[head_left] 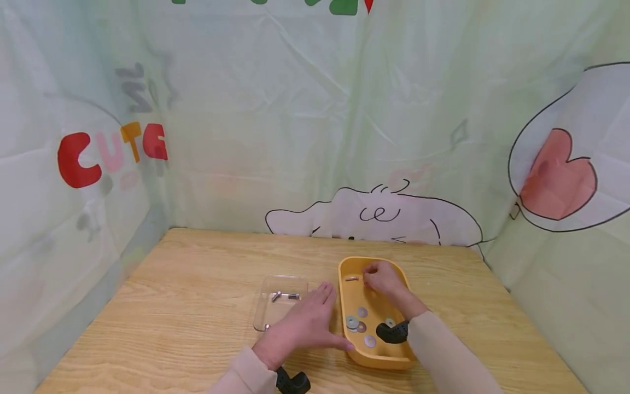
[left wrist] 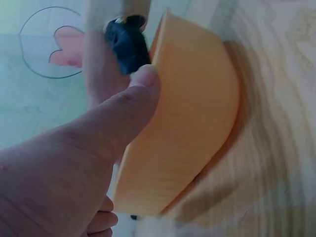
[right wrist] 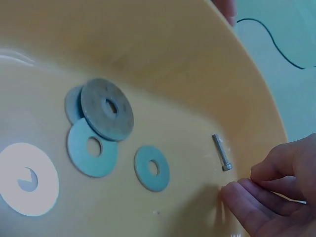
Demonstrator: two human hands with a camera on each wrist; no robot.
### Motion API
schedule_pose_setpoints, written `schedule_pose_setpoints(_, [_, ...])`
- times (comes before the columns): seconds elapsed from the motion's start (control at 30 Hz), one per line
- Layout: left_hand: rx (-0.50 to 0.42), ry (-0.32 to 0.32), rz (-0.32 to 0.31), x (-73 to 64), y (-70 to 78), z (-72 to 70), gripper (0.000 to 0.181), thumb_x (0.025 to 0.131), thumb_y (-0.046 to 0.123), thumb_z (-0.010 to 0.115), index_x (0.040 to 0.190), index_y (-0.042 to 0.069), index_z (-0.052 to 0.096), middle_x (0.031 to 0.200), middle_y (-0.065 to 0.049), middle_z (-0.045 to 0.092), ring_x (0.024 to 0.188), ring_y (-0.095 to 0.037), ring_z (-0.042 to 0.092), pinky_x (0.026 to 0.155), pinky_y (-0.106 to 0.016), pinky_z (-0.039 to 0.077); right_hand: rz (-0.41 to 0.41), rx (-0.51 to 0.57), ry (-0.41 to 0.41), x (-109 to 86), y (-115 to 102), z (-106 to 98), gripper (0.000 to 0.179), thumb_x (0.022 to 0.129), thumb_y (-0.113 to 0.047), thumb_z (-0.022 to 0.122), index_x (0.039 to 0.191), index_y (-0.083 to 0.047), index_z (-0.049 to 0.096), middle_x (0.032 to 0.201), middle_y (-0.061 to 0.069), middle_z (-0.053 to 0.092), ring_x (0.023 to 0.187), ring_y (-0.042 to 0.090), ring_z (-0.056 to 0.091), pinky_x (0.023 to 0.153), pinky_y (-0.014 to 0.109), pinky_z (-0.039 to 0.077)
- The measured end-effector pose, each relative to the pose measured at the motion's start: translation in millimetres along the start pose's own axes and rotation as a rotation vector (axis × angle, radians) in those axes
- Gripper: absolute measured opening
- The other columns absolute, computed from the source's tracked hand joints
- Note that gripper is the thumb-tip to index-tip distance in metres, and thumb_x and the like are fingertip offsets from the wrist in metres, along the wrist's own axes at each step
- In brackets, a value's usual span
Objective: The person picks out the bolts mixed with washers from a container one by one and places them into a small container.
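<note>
A yellow-orange plastic bin [head_left: 379,358] holds several flat washers [right wrist: 107,109] and a socket-head screw [right wrist: 221,152]. My right hand [head_left: 385,278] is inside it near the far end, fingertips bent down close to the bin floor beside the screw. Whether anything is between those fingertips cannot be made out. My left hand [head_left: 307,320] lies along the bin's left side with its fingers extended, and the thumb [left wrist: 144,76] touches the near rim. Left of the bin, partly behind my left hand, is a clear shallow tray [head_left: 261,298] with several screws [head_left: 276,296].
Both containers stand on a wood-grain table [head_left: 197,284]. A printed curtain [head_left: 256,137] hangs behind the table and along its sides. Black wrist devices [head_left: 392,331] show at both sleeves, the right one hanging over the bin.
</note>
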State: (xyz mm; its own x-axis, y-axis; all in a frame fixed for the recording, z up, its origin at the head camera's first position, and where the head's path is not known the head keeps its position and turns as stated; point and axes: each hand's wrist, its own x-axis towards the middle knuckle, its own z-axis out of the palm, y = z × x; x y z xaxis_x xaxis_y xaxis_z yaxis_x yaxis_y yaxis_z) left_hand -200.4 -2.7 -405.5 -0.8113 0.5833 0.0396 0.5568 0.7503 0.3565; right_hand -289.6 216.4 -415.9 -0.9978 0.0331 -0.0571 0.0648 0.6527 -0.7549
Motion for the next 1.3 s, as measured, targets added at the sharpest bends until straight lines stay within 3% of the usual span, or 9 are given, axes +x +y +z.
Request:
schedule_pose_setpoints(0.17, [-0.014, 0.001, 0.033, 1.5, 3.2, 4.2, 0.122, 0.072, 0.077, 0.067, 0.157, 0.001, 0.022, 0.163, -0.014, 0.027, 0.151, -0.027, 0.027, 0.122, -0.041, 0.03, -0.033, -0.095, 0.008, 4.0, 1.8, 1.2, 0.026, 0.089, -0.004, 0.06, 0.109, 0.01, 0.068, 0.092, 0.017, 0.068, 0.072, 0.016, 0.059, 0.061, 0.021, 0.049])
schedule_pose_setpoints(0.47, [0.008, -0.025, 0.017, 5.9, 8.6, 3.4, 0.115, 0.079, 0.078, 0.059, 0.156, 0.001, 0.024, 0.164, -0.013, 0.024, 0.153, -0.024, 0.024, 0.123, -0.039, 0.027, -0.009, -0.114, -0.026, 9.4, -2.8, 8.5, 0.024, 0.089, -0.004, 0.061, 0.109, 0.007, 0.069, 0.089, 0.013, 0.067, 0.07, 0.017, 0.059, 0.059, 0.02, 0.048])
schedule_pose_setpoints(0.9, [0.027, -0.035, 0.013, 8.4, 11.7, -0.5, 0.116, 0.076, 0.076, 0.065, 0.156, 0.001, 0.025, 0.163, -0.014, 0.027, 0.151, -0.025, 0.027, 0.123, -0.039, 0.029, 0.0, -0.009, -0.05, 4.5, -6.0, 16.5, 0.021, 0.091, -0.001, 0.063, 0.109, 0.008, 0.07, 0.095, 0.016, 0.07, 0.075, 0.02, 0.063, 0.067, 0.023, 0.056])
schedule_pose_setpoints(1.3, [0.011, -0.068, -0.015, 7.1, 14.1, -1.5, 0.117, 0.076, 0.076, 0.063, 0.157, 0.003, 0.023, 0.165, -0.013, 0.023, 0.153, -0.025, 0.023, 0.123, -0.04, 0.027, 0.044, 0.182, -0.137, -7.5, -7.1, 22.1, 0.021, 0.095, 0.0, 0.06, 0.113, 0.009, 0.067, 0.099, 0.018, 0.071, 0.083, 0.023, 0.07, 0.084, 0.034, 0.061])
